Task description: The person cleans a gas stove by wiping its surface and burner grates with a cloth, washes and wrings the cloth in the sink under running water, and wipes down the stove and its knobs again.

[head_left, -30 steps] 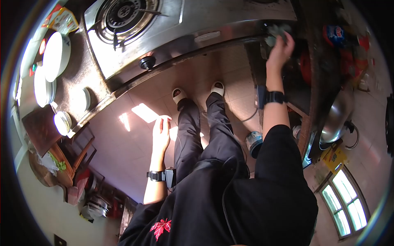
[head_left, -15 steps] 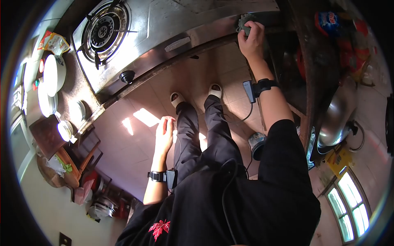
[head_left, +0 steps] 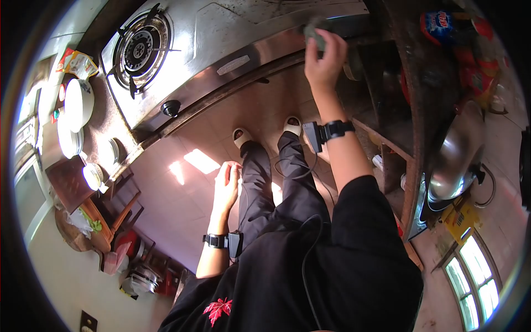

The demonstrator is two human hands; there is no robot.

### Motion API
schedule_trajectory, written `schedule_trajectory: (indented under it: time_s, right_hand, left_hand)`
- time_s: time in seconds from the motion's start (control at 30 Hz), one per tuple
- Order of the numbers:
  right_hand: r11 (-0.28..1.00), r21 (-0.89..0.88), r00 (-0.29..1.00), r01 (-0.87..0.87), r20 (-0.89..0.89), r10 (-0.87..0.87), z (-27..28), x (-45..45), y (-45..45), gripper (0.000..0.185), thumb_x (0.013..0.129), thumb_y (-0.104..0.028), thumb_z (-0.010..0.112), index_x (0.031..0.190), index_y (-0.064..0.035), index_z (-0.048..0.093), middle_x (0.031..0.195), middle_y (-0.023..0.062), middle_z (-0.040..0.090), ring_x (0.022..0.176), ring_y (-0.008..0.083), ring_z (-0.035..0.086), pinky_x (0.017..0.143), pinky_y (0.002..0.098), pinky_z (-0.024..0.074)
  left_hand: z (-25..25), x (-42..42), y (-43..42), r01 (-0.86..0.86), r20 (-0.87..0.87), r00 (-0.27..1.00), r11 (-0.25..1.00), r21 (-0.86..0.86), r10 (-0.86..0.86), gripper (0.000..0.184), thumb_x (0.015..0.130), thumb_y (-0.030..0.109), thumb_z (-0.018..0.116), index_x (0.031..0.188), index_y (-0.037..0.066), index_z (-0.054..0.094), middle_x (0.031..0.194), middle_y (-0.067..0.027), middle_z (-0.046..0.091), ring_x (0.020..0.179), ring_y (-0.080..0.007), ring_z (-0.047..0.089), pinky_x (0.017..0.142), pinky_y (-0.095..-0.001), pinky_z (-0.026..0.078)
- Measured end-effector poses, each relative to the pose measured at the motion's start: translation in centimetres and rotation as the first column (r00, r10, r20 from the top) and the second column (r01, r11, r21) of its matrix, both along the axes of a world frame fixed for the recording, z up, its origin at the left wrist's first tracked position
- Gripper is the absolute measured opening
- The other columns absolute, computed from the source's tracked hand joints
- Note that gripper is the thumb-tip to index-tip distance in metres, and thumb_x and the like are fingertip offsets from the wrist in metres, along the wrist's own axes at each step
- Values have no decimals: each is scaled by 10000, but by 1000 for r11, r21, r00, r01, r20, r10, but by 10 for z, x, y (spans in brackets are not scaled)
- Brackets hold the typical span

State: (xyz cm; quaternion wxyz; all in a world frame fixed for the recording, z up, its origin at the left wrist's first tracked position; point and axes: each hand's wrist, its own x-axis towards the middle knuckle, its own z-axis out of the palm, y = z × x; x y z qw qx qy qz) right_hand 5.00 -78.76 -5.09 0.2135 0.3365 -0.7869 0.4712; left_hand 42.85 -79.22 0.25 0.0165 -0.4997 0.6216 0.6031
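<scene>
My right hand (head_left: 326,58) grips a grey-green scouring pad (head_left: 315,34) between thumb and fingers. The pad is at the front panel of the steel gas stove (head_left: 265,50), near its right end; whether it touches the metal is hard to tell. Part of the pad is hidden by my fingers. My left hand (head_left: 225,185) hangs beside my left thigh, fingers loosely bent and a little apart, with nothing visible in it. On the stove's left are a burner (head_left: 139,52) with a black pan support and a black knob (head_left: 170,108).
Left of the stove stand white bowls (head_left: 79,103), stacked dishes (head_left: 112,152) and a yellow packet (head_left: 79,63). A cutting board (head_left: 72,232) lies lower left. On the right are a dark shelf unit (head_left: 412,110), a blue-and-red package (head_left: 440,26) and a steel wok (head_left: 456,157).
My right hand has moved left along the stove front with the scouring pad, and its forearm swung left too. My left hand stays almost in place.
</scene>
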Motion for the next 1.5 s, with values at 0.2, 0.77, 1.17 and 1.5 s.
schedule_trajectory:
  time_s: [0.2,0.77,1.17,1.5]
  right_hand:
    - [993,118,1000,-7,-9,8,-34,6,2,282,790,-2,623,1056,-92,650,1028,118,590,956,321,573,851,425,465]
    - [988,-20,710,-154,694,125,-8,-33,61,320,815,-2,510,1094,-20,664,1056,119,681,943,187,658,855,310,500]
    - [814,573,979,-99,201,-22,33,-18,24,593,737,-142,554,1321,-237,577,875,140,690,818,338,661,732,453,546]
    - [833,523,976,-183,198,90,52,-23,31,545,767,-92,549,1287,-248,597,898,130,678,853,336,648,750,442,539]
  left_hand:
    - [5,-5,-3,-36,-31,999,998,55,38,213,1042,229,453,986,58,568,770,41,435,705,-52,389,635,-207,339]
    - [3,-7,-13,-12,-8,1000,1000,15,12,185,1043,196,458,995,56,568,795,39,450,705,-47,395,650,-200,358]
    - [6,-20,-13,35,-84,996,997,67,-29,175,1030,168,457,1029,34,568,908,-17,582,815,-64,503,748,-210,412]
    - [2,0,-30,-5,-43,999,1000,18,5,153,1029,149,452,1011,44,562,830,12,526,686,-52,436,643,-215,385]
